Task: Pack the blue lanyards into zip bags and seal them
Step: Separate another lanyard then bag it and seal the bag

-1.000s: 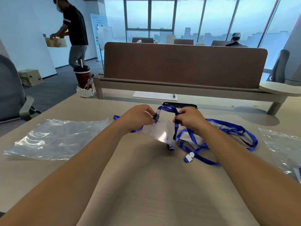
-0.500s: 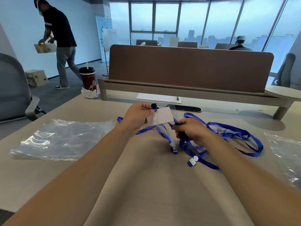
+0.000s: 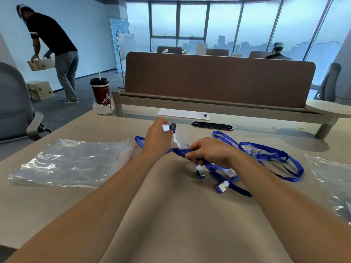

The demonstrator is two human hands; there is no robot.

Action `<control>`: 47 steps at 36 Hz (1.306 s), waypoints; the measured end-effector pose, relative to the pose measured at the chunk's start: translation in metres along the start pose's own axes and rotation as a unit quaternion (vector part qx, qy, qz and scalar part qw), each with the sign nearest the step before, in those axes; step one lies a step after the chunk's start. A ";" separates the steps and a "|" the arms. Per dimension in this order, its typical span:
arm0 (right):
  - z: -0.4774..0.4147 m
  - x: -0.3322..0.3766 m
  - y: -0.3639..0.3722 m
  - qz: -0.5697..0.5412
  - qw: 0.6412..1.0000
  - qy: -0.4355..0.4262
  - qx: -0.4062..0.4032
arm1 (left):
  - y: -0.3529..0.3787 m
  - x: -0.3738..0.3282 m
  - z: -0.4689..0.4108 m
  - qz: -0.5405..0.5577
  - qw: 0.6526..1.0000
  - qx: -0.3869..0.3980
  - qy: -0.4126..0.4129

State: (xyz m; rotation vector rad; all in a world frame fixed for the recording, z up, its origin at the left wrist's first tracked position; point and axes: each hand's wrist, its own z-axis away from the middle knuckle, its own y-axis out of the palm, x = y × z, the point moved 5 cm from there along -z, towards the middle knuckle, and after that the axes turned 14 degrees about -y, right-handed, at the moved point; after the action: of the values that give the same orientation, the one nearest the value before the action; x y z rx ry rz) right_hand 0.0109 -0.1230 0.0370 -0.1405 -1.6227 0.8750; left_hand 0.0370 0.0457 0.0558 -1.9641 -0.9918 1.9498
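Observation:
Several blue lanyards [image 3: 266, 158] lie tangled on the beige desk [image 3: 180, 215], right of centre. My left hand [image 3: 158, 138] pinches the black clip end of one lanyard [image 3: 173, 126], raised a little above the desk, with a clear badge sleeve [image 3: 178, 142] hanging below it. My right hand [image 3: 209, 152] grips a bunch of blue straps just to the right. A loose clip [image 3: 199, 172] and a white clasp [image 3: 222, 186] lie below that hand. A pile of clear zip bags [image 3: 72, 162] lies flat at the left.
More clear bags [image 3: 334, 179] lie at the right desk edge. A red cup [image 3: 100, 92] and a crumpled napkin stand at the back left, a paper sheet with a pen [image 3: 184, 113] under the brown divider [image 3: 218, 78]. A person [image 3: 55, 50] bends over boxes far left.
My left hand has lifted the clip end up and away from me, stretching the strap. My right hand has closed lower on the straps near the desk. The person in the background has walked left.

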 end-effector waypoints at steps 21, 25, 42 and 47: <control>0.003 0.020 -0.049 -0.053 0.985 -0.088 -0.138 | 0.014 -0.002 0.017 0.010 0.940 0.339 -0.031; 0.001 0.011 -0.043 -0.140 0.980 -0.063 -0.128 | 0.013 -0.002 0.020 0.104 0.919 0.375 -0.066; 0.003 -0.024 0.008 -0.238 0.963 0.047 -0.113 | 0.008 0.005 -0.003 0.265 0.950 0.097 -0.133; 0.000 -0.020 0.014 -0.181 0.980 0.054 -0.057 | 0.005 0.007 -0.005 0.159 0.984 0.000 -0.083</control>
State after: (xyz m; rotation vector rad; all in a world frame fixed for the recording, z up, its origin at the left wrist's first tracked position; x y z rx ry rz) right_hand 0.0114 -0.1236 0.0125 0.0294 -1.5343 0.4873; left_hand 0.0423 0.0475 0.0473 -2.0939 -0.7480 2.3128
